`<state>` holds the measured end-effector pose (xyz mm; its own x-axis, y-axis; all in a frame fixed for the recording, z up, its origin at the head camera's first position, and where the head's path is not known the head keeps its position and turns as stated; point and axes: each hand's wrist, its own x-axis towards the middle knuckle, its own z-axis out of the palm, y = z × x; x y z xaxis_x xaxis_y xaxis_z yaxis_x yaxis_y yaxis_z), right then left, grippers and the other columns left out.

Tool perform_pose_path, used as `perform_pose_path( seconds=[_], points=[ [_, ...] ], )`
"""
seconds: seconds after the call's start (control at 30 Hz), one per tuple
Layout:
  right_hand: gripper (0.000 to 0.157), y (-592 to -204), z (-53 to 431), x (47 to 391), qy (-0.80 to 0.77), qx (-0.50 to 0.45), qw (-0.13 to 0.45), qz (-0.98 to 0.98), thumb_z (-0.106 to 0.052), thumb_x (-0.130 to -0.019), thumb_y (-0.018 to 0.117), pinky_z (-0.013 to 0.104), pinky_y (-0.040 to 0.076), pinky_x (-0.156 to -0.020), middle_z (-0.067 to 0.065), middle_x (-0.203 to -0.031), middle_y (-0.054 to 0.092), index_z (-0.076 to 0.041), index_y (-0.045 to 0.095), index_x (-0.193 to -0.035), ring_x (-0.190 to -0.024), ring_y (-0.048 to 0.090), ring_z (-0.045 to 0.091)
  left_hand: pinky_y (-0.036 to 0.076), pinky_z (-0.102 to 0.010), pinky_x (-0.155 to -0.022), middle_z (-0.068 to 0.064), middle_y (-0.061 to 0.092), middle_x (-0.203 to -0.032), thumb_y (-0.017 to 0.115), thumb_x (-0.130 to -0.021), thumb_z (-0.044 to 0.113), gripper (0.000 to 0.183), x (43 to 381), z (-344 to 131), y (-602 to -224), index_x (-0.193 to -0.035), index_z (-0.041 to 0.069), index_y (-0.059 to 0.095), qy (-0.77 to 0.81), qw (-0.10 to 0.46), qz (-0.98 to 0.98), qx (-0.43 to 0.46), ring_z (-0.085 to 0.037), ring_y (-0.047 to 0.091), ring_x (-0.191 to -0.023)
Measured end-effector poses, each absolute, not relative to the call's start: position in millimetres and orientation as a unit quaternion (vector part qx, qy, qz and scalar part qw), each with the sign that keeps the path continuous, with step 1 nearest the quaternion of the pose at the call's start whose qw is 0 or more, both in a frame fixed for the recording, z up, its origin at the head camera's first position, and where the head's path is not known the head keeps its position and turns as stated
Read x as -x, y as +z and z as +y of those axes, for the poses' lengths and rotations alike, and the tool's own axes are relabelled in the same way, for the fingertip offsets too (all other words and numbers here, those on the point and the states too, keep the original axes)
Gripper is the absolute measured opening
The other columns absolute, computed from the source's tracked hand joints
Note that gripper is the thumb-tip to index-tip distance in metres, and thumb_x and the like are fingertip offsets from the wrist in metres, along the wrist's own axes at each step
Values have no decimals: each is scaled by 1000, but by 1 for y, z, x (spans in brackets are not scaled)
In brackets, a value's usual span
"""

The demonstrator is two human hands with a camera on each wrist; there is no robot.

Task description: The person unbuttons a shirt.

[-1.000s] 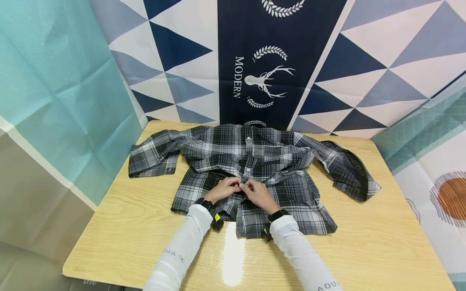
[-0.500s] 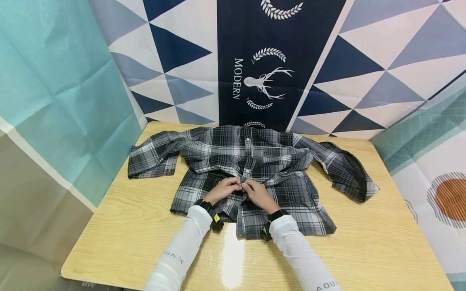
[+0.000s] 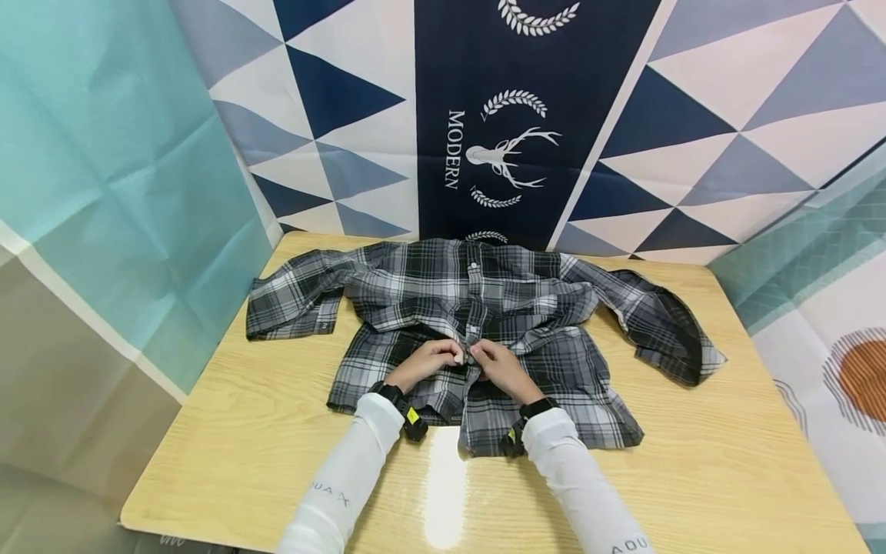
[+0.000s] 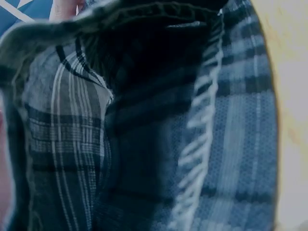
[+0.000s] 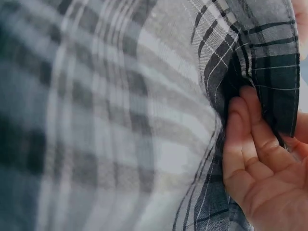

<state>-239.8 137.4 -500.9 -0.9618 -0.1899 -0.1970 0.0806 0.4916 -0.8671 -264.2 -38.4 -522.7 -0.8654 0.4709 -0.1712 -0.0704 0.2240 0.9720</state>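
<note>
A grey, black and white plaid button-up shirt (image 3: pixel 408 269) lies spread out, front up, sleeves out to both sides. At its lower front opening my left hand (image 3: pixel 431 360) pinches one front edge between thumb and fingers. Just to the right, my right hand (image 3: pixel 501 368) pinches the other front edge, a small gap between the hands. White buttons show on the placket (image 3: pixel 474 288) above them. Loose shirt cloth (image 4: pixel 240 130) fills most of the left wrist view, hiding nearly all of that hand. In the right wrist view, several fingers (image 5: pixel 233 139) curl behind the shirt's edge.
The shirt lies on a light wooden table (image 3: pixel 228 462) with a bright glare streak near its front. A patterned cloth with a deer head (image 3: pixel 491 154) hangs along the back. Teal fabric (image 3: pixel 138 154) hangs at the left side.
My right hand has shifted slightly right, drawing its front edge along, so the fingertips of the two hands have parted. My left hand stays in nearly the same place.
</note>
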Motion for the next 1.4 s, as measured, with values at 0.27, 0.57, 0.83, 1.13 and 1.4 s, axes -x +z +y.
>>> perform_pose_path(
  seconds=[0.27,0.57,0.83,1.13,1.4],
  points=[
    [17,-497,137,238,-494,34,147,857,-20,-96,53,28,51,-66,3,-73,53,-6,53,-87,-64,56,12,45,-28,-82,-1,59,-95,49,-89,7,11,263,-38,-518,-93,5,60,613,223,750,-111,-11,55,-86],
    [10,-483,156,226,-413,46,108,903,-5,-83,56,27,34,-60,2,-72,41,-7,47,-87,-64,41,16,41,-29,-82,3,55,-91,54,-91,19,9,265,-39,-519,-87,12,56,628,238,734,-102,-12,51,-85],
    [15,-463,200,219,-297,69,198,931,-2,-86,52,31,27,-59,3,-70,30,-8,39,-82,-62,31,17,34,-29,-69,2,36,-70,63,-89,27,29,268,-39,-523,-73,15,42,609,223,755,-99,-14,36,-67],
    [44,-446,207,218,-237,57,294,924,-11,-85,65,40,46,-74,23,-113,55,5,45,-120,-96,55,32,47,-31,-89,2,30,-66,56,-90,10,28,267,-39,-519,-74,12,33,635,231,734,-67,-10,59,-86],
    [59,-429,173,244,-222,50,207,951,-31,-88,63,48,45,-87,25,-126,50,5,42,-131,-111,52,38,47,-31,-86,1,39,-70,57,-90,11,23,268,-37,-520,-77,12,38,634,224,738,-56,-15,61,-92]
  ],
)
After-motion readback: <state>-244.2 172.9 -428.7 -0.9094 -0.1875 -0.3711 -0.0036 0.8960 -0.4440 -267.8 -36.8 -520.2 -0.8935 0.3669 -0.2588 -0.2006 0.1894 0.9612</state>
